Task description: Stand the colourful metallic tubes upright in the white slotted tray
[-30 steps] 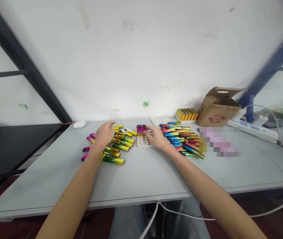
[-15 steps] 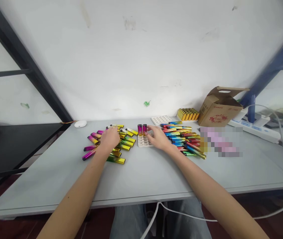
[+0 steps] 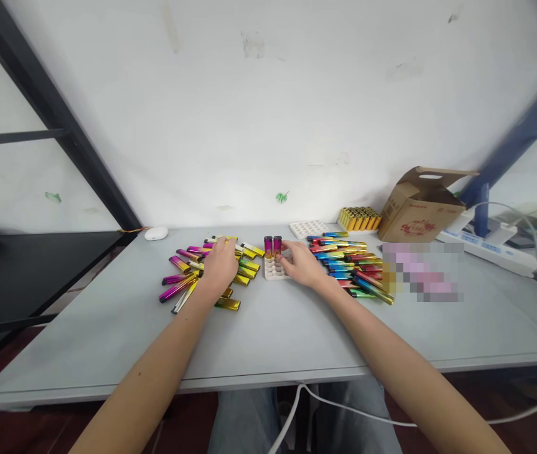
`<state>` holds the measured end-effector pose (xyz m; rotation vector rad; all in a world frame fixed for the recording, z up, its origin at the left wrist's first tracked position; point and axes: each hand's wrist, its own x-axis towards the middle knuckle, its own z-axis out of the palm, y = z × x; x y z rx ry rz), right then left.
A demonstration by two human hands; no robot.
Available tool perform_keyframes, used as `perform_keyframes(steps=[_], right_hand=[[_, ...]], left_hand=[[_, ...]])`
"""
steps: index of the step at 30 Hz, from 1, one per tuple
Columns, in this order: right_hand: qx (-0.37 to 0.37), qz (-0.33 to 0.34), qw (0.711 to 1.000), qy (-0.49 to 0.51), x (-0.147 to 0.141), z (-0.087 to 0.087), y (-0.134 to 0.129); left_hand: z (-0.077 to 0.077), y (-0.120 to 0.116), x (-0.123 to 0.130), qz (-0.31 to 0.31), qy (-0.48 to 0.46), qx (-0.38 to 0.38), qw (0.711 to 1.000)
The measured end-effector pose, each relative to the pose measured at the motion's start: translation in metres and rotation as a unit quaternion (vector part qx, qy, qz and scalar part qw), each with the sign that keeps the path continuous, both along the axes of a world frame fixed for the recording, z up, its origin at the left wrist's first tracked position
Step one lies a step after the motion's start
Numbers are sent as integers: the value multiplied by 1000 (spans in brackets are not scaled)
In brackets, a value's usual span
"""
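Note:
My left hand (image 3: 221, 268) is over a loose pile of shiny purple, yellow and green lighters (image 3: 178, 263). Its back faces me and hides the fingertips, so I cannot make out whether it grips a lighter. In the middle of the table lies a white tray with holes (image 3: 274, 272). Two purple-and-gold lighters (image 3: 273, 247) stand upright side by side in its far row. My right hand (image 3: 305, 263) is at the tray's right side, thumb and forefinger apart, the thumb close to or touching the right-hand upright lighter. Part of the tray is under this hand.
A second pile of lighters (image 3: 344, 258), mostly blue, red and gold, lies right of my right hand. Behind it are another white holed tray (image 3: 307, 229), a filled tray of yellow lighters (image 3: 360, 219) and an open cardboard box (image 3: 422, 214). A white power strip (image 3: 495, 252) lies far right.
My left hand has shifted right over the pile, uncovering a whitish-gold lighter at its near side. My right hand stays by the tray. The view has turned slightly.

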<state>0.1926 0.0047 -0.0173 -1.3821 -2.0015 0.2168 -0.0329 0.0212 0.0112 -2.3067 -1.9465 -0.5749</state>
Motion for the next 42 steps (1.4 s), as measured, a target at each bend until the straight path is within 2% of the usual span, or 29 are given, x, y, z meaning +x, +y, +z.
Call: perform_keyframes(steps=[6, 11, 16, 19, 22, 24, 26, 27, 29, 31, 33, 37, 40, 42], right_hand=[[-12, 0, 1000, -6, 0, 3, -1], [-4, 5, 1000, -4, 1, 4, -1], [24, 0, 999, 46, 5, 3, 0], [88, -13, 990, 112, 5, 11, -3], [146, -36, 969, 195, 2, 24, -11], [111, -25, 960, 256, -2, 32, -16], [2, 33, 948, 317, -9, 37, -20], [-68, 71, 932, 348, -12, 38, -21], [-194, 135, 883, 406, -17, 37, -21], [-265, 174, 835, 450, -20, 37, -21], [-282, 185, 817, 468, -20, 37, -21], [-240, 156, 828, 482, -16, 42, -21], [-224, 144, 821, 504, -13, 45, -19], [-221, 135, 813, 521, -10, 45, -16]], left_hand=[[12, 2, -8, 0, 6, -45, 999], [15, 1, -7, -20, 25, 0, 999], [15, 4, -5, -86, -29, 134, 987], [16, 1, 1, -153, -74, 232, 958], [17, -7, 11, -214, -110, 311, 919], [18, -15, 19, -254, -117, 349, 894], [18, -23, 27, -293, -107, 373, 874], [17, -26, 31, -308, -103, 383, 864], [16, -32, 37, -338, -99, 396, 848], [13, -35, 41, -355, -95, 405, 838], [11, -35, 43, -356, -92, 405, 837], [11, -34, 44, -354, -100, 401, 839], [12, -33, 44, -353, -107, 391, 843], [12, -34, 44, -338, -113, 367, 859]])
